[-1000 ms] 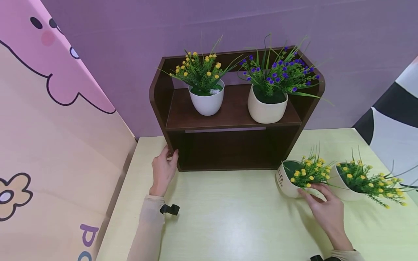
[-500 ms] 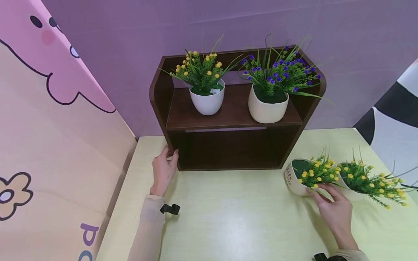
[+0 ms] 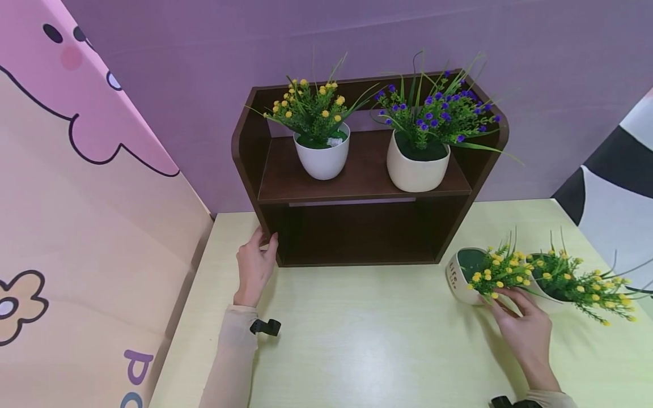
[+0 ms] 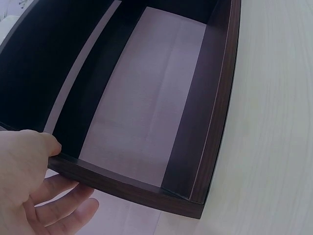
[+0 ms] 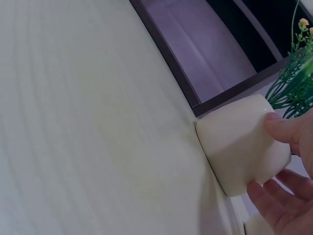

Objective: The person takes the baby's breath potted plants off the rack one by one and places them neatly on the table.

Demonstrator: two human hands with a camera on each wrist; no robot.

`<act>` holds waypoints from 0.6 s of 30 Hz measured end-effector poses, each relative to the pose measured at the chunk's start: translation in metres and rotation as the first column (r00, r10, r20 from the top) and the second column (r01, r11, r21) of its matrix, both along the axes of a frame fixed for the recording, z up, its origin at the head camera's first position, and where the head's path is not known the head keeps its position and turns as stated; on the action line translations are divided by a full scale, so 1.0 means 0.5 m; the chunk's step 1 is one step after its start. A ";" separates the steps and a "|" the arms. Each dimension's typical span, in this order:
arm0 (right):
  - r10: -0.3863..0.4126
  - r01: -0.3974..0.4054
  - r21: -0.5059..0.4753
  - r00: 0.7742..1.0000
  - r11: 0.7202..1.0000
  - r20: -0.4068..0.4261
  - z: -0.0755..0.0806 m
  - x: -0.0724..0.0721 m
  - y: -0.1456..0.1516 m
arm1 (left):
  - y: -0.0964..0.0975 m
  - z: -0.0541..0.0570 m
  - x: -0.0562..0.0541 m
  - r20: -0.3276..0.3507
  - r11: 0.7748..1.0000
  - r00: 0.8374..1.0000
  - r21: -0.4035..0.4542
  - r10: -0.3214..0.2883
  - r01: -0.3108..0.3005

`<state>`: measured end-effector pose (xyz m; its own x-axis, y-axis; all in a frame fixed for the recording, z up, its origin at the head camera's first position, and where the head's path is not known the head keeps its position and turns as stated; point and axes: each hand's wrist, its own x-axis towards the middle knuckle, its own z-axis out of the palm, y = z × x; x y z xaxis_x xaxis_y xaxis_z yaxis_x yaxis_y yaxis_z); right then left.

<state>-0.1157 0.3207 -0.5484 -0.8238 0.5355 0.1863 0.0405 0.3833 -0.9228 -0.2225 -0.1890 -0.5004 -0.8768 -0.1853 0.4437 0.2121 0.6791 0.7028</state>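
A dark brown two-tier shelf [image 3: 357,198] stands at the back of the table. My left hand [image 3: 253,269] grips the lower front edge of its left side panel; in the left wrist view the thumb [image 4: 48,143] lies inside the panel and the other fingers outside. To the right of the shelf, my right hand [image 3: 525,331] holds a cream flowerpot [image 3: 459,286] lettered "Life", planted with yellow flowers [image 3: 502,269]. In the right wrist view, thumb and fingers [image 5: 269,205] grasp the side of this pot [image 5: 237,144], close by the shelf's corner.
A second cream pot with yellow flowers [image 3: 581,286] stands just right of the held one. On the upper tier sit a white pot [image 3: 323,161] with yellow flowers and a cream pot [image 3: 418,173] with purple flowers. A purple backdrop [image 3: 204,85] rises behind.
My right hand has shifted the flowerpot to the right, away from the shelf and closer to the second yellow-flowered pot. The left hand stays at the shelf's panel.
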 end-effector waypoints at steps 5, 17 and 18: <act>0.002 -0.002 0.005 1.000 1.000 0.021 0.002 0.002 -0.002 | -0.001 0.001 0.000 -0.005 1.000 1.000 0.003 -0.004 0.004; 0.013 -0.012 0.016 0.999 1.000 -0.035 0.007 0.008 -0.007 | 0.001 -0.001 0.002 -0.032 1.000 0.999 -0.005 -0.003 0.003; 0.012 -0.010 0.023 0.999 1.000 -0.052 0.008 0.009 -0.006 | 0.001 -0.001 0.002 -0.032 1.000 0.999 -0.004 -0.004 0.003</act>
<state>-0.1113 0.3174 -0.5442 -0.8184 0.5216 0.2412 -0.0119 0.4043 -0.9146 -0.2215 -0.1884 -0.5009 -0.8630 -0.1806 0.4718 0.2365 0.6809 0.6931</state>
